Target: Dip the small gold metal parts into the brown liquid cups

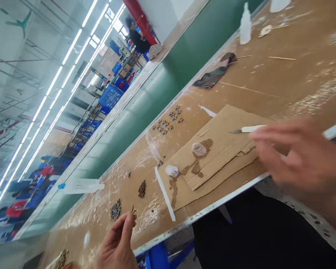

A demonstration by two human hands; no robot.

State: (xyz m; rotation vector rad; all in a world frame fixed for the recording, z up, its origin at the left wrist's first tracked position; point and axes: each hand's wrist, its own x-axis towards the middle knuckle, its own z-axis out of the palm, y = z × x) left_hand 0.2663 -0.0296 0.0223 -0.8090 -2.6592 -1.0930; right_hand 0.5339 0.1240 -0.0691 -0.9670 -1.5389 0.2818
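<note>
My left hand [119, 241] pinches a tiny brass-coloured part [133, 211] between thumb and forefinger, just over the table near its front edge. My right hand [296, 153] is blurred by motion, its fingers stretched out and seemingly around nothing. Its fingertips overlap the end of a white-handled knife [250, 129], whose blade points left over the cardboard [224, 149]. Two small round clear dishes, one [198, 149] on the top sheet and one [172, 171] further left, sit beside wet stains. Close to my left hand are a heap of blue-and-brass parts [115, 209] and a heap of dark brass pieces [142, 189].
Several small blue-and-gold pieces [166, 125] stand in rows behind the cardboard. A camouflage cloth [215, 73], a white dropper bottle [245, 26] and thin sticks [282, 58] lie further back. A blue-capped bottle [81, 186] rests by the green partition [145, 101]. Beyond it sits a person [138, 39].
</note>
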